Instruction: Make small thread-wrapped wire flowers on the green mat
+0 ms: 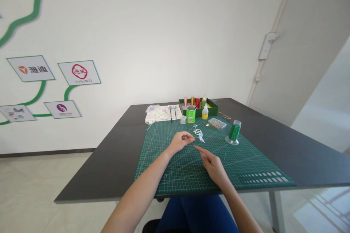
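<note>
My left hand is over the middle of the green cutting mat, its thumb and fingers closed together. Just past its fingertips is a pale blue petal-like piece; whether a thin stem joins it to the fingers is too small to tell. My right hand is lower and to the right, forefinger stretched towards the left fingertips, the other fingers curled in. Anything thin in its grip cannot be made out. White-handled scissors lie beyond the left hand. A spool of green thread stands upright to the right.
Towards the back are a green can, a yellow-labelled glue bottle, a small clear tub and a clear flat case. Behind them a green box holds several thread spools. A white cloth with brushes lies back left.
</note>
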A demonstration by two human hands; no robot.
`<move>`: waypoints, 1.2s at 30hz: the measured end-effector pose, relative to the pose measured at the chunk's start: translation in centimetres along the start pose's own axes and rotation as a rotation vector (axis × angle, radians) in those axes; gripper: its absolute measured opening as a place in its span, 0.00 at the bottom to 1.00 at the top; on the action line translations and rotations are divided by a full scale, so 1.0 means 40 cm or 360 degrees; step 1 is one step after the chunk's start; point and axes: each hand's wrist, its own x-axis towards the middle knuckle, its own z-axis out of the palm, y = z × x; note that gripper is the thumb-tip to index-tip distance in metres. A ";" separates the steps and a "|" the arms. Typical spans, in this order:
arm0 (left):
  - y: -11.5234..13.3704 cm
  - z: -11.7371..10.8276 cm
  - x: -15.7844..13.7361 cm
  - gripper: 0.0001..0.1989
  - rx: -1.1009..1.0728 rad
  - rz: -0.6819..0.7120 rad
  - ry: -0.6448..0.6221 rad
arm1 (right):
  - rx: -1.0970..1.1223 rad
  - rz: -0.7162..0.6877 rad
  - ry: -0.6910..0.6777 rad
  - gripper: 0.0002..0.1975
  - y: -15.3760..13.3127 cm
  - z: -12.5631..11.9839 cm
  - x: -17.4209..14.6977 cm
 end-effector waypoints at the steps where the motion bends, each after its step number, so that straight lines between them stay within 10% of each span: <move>1: 0.000 0.000 0.000 0.22 0.0006 -0.0005 0.0000 | 0.0004 -0.0001 0.0003 0.28 -0.001 0.000 0.000; 36: -0.011 -0.007 0.008 0.21 -0.0031 -0.0001 -0.0011 | -0.0006 -0.0053 0.0039 0.24 -0.022 0.002 0.000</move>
